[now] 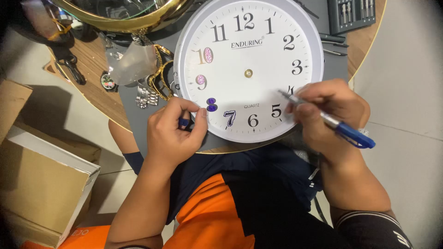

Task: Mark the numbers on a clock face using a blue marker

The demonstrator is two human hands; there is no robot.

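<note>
Clock face [249, 69] lies between left hand [173, 133] and pen-holding right hand [330, 113].

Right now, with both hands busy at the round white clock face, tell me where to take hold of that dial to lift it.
Take the round white clock face by its raised grey rim at the upper left, coming in from the left side. It lies flat on the table, so only the edge offers a grip. The left hand covers the lower-left edge, and the right hand with the blue pen covers the lower right.
</note>
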